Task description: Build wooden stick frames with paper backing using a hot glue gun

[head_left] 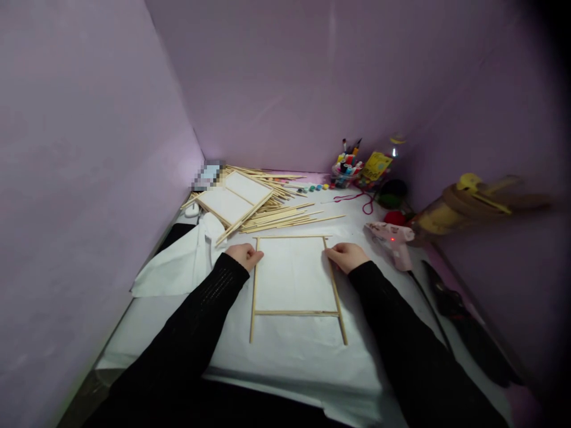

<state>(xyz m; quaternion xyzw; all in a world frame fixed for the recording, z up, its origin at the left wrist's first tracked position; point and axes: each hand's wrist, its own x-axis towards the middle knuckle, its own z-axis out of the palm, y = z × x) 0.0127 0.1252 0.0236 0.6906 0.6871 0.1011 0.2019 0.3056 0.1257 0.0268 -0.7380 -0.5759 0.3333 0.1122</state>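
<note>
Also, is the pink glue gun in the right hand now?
No, the right hand touches the wooden frame, while the glue gun lies apart, untouched.

frame (297,312) btwn hands (243,256), stick pile (285,219) behind, glue gun (397,233) R, sheet (172,267) L

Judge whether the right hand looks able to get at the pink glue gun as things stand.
Probably yes: the pink glue gun lies rightward of the right hand, and nothing visible blocks the way. The hand would likely first have to release the wooden-stick frame.
</note>
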